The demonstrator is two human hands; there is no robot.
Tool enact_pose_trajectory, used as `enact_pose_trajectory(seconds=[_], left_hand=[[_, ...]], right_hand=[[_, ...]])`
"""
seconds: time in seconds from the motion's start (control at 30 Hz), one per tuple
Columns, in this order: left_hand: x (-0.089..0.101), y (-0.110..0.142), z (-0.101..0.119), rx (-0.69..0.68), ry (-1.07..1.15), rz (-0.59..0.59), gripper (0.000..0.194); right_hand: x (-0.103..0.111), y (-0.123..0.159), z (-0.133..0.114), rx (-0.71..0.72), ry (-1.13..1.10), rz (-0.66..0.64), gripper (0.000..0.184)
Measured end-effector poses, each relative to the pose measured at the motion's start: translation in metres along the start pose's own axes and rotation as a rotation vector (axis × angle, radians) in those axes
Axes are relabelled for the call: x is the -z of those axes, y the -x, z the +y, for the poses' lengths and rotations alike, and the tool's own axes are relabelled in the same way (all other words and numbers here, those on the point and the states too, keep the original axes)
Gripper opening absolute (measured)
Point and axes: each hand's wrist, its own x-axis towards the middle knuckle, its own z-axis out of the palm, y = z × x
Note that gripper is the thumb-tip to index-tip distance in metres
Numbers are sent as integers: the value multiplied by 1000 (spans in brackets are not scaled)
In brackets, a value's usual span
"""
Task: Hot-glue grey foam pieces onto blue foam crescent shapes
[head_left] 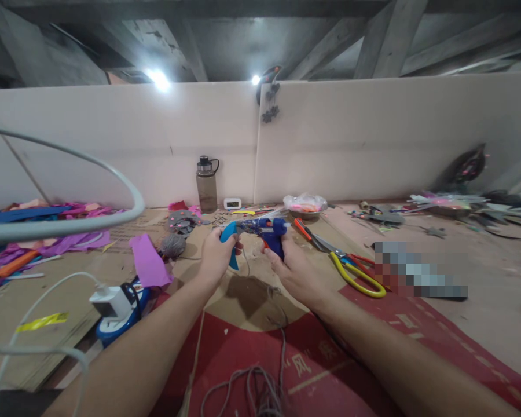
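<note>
My right hand [293, 263] is wrapped round the handle of a blue hot glue gun [272, 231], whose nozzle points left. In my left hand [217, 255] is a curved blue piece of felt-like material [228, 240], pinched between the fingers. The gun's tip is close to the blue piece; whether they touch I cannot tell. A grey cord [282, 347] runs below the hands and gathers in loose loops near the front edge. Left of my left hand lies a grey ball of yarn [172, 245].
Yellow-handled scissors [358, 278] and red-handled ones lie to the right. A water bottle [207, 188] and small digital clock [233, 203] stand by the back panel. A power strip with a white plug [113, 302] sits left, near purple cloth [150, 260]. A pale curved tube [91, 229] crosses the left.
</note>
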Motion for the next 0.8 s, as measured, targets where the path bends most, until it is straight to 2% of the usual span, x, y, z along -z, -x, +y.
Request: enact_pose_trajectory(seconds=[0.47, 0.8], left_hand=[[0, -3, -5, -36, -43, -9, 12], [-1, -2, -6, -12, -44, -26, 14]], right_hand=[[0, -1, 0, -1, 36, 21, 36], [0, -2, -1, 12, 58, 67, 37]])
